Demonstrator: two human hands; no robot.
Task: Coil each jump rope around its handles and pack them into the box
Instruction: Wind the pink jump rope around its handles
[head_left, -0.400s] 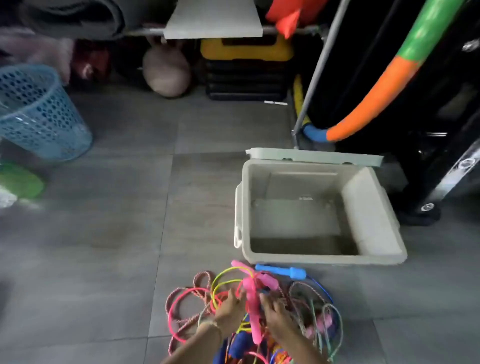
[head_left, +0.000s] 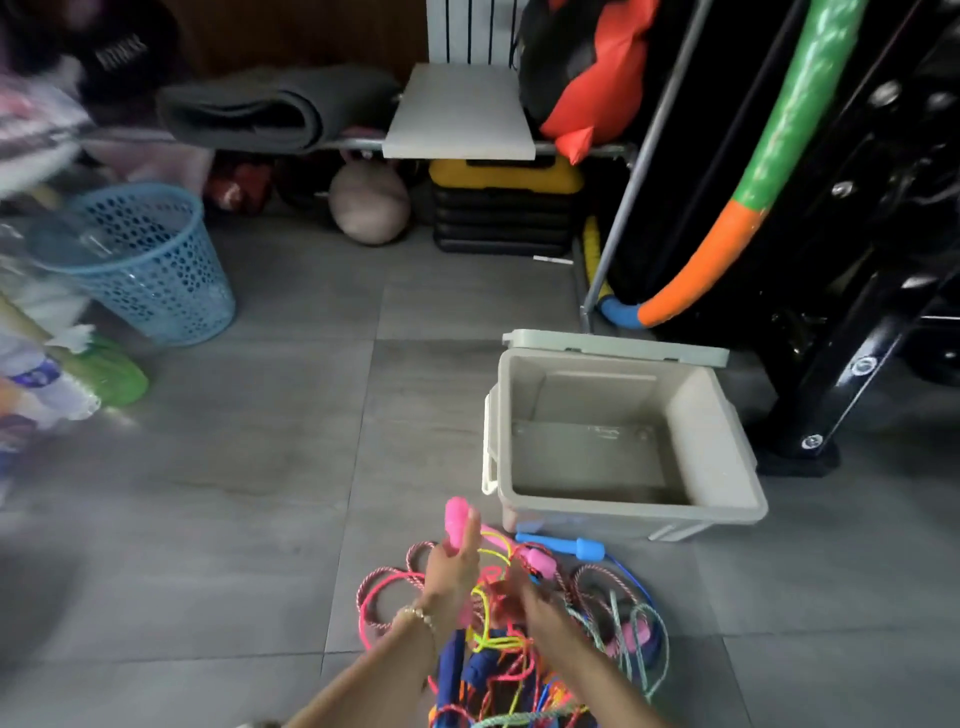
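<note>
Ropes (head_left: 493, 644) of many colours lie in one tangled heap on the floor (head_left: 260, 467) directly in front of the person. The open box (head_left: 628, 514) stands just beyond the heap and to the right, its lid (head_left: 613, 344) swung back behind it. That layout probably gives each finished bundle only a short reach to where it goes. Nothing shows inside the box, so the work looks to be at its start: freeing one rope from the pile.

The left hand (head_left: 451, 569) grips a pink handle (head_left: 457, 519) and holds it upright above the heap, the top end poking out past the fingers, likely to draw its cord clear of the others. The right hand (head_left: 537, 603) sits low over the tangle, just beside a second pink handle (head_left: 537, 560). Blur hides whether its fingers pinch that handle or a cord, so I cannot tell its grip.

Both hands reach in from the bottom edge and converge over the pile, the left wrist wearing a thin bracelet (head_left: 415, 613). A blue handle (head_left: 571, 546) lies on the floor close against the box's front wall, its cord trailing back into the heap.
</note>
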